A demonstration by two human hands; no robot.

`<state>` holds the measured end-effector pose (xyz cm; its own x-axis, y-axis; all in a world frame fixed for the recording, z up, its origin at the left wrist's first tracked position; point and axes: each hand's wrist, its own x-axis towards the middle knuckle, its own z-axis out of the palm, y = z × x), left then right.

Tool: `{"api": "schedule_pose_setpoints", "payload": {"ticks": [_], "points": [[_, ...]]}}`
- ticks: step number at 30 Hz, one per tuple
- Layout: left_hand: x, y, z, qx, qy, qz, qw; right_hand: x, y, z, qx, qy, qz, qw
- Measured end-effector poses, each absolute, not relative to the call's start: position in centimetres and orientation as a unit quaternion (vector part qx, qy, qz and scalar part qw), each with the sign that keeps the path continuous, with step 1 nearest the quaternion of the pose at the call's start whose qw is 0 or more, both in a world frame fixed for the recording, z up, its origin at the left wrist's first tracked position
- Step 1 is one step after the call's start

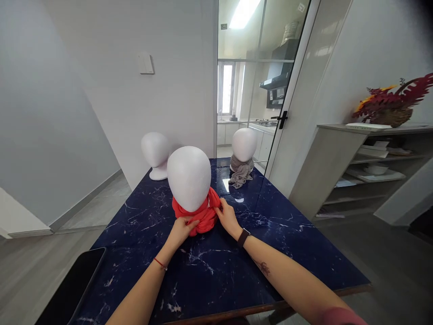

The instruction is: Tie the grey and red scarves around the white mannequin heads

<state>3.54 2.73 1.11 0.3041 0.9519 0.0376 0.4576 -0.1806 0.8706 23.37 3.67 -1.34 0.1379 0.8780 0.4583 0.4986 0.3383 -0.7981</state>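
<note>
to the near left of the front head, a black phone-like slab shows at the edge of the dark blue table; it seems to overhang, so a swing of the left forearm could tip it off. left of the front head and behind it, a bare head stands on its base, near enough that a hard push on the front head might knock it. the left hand is at the near left of the front head, thumb and fingers closed on the front folds of a red scarf. the scarf is bunched around the neck of the front head, fullest at its near right. there the right hand pinches the scarf's side — how firmly, i cannot tell. if the hands pull unevenly, the front head could tilt or slide on the glossy top; if the fingers slip, loose folds could sag, since no knot shows. behind the front head and to its right, another head wears a grey scarf, its end trailing onto the table — well apart from the hands, so little seems likely to disturb it.
</note>
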Motion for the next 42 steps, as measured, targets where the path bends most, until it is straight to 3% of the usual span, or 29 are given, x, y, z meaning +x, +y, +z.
{"api": "schedule_pose_setpoints", "payload": {"ticks": [5, 9, 12, 18, 21, 25, 29, 36, 42], "points": [[2.1, 2.5, 2.4, 0.620, 0.387, 0.287, 0.619, 24.2, 4.6, -2.3, -0.554, -0.594, 0.211, 0.543], [1.4, 1.8, 3.8, 0.641, 0.356, 0.227, 0.640, 24.6, 5.4, -2.9, -0.561, -0.538, 0.258, 0.574], [1.5, 1.9, 4.0, 0.669, 0.385, 0.216, 0.597, 24.6, 5.6, -3.1, -0.528, -0.497, 0.337, 0.601], [2.4, 2.1, 3.2, 0.738, 0.352, 0.321, 0.477, 23.7, 4.9, -2.0, -0.440, -0.384, 0.503, 0.637], [2.8, 1.7, 3.1, 0.781, 0.385, 0.293, 0.396, 23.1, 4.4, -1.5, -0.412, -0.359, 0.549, 0.632], [2.6, 1.6, 3.4, 0.836, 0.428, 0.224, 0.261, 23.1, 4.5, -1.4, -0.439, -0.382, 0.496, 0.645], [1.0, 2.5, 3.9, 0.819, 0.507, 0.170, 0.208, 24.7, 5.7, -1.7, -0.469, -0.346, 0.453, 0.675], [-2.7, 4.0, 3.8, 0.670, 0.717, 0.195, 0.008, 28.2, 7.9, -2.6, -0.492, -0.277, 0.454, 0.689], [-2.3, 4.6, 2.5, 0.673, 0.673, 0.302, 0.042, 30.9, 8.5, -2.2, -0.485, -0.251, 0.430, 0.719]]}}
